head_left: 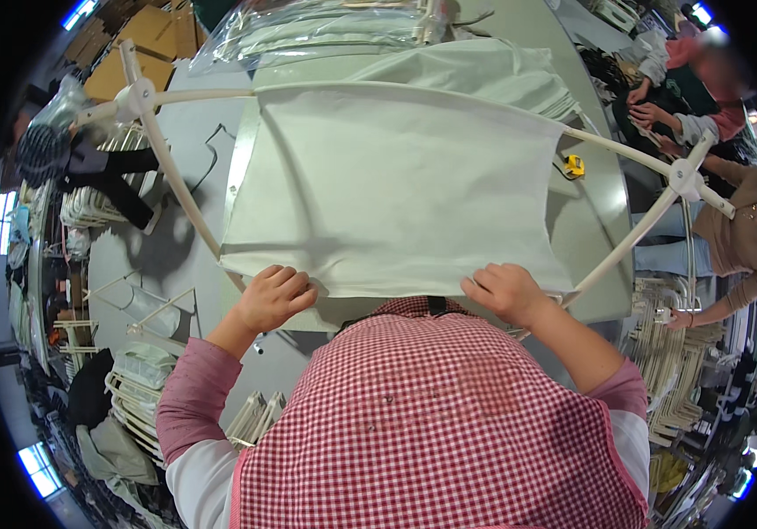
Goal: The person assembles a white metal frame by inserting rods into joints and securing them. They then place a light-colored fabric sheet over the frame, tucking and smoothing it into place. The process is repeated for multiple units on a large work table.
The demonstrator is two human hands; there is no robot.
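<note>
A pale fabric panel [396, 189] is stretched across a cream tube frame [186, 189] in front of me. The frame's tubes cross at round joints on the left and right. My left hand [274, 294] is closed on the near edge of the panel, toward its left corner. Farther right along that same edge, my right hand [504, 294] has its fingers curled over the cloth. Each hand's fingertips are partly hidden by the fabric. The far edge of the panel is sleeved over a tube.
Under the frame is a pale table [603, 207] with a yellow tape measure [574, 167] on its right side. Folded fabric [475, 70] and a plastic-wrapped bundle [334, 31] lie beyond. Stacked frames [678, 370] stand at right, beside co-workers. Another person walks at left.
</note>
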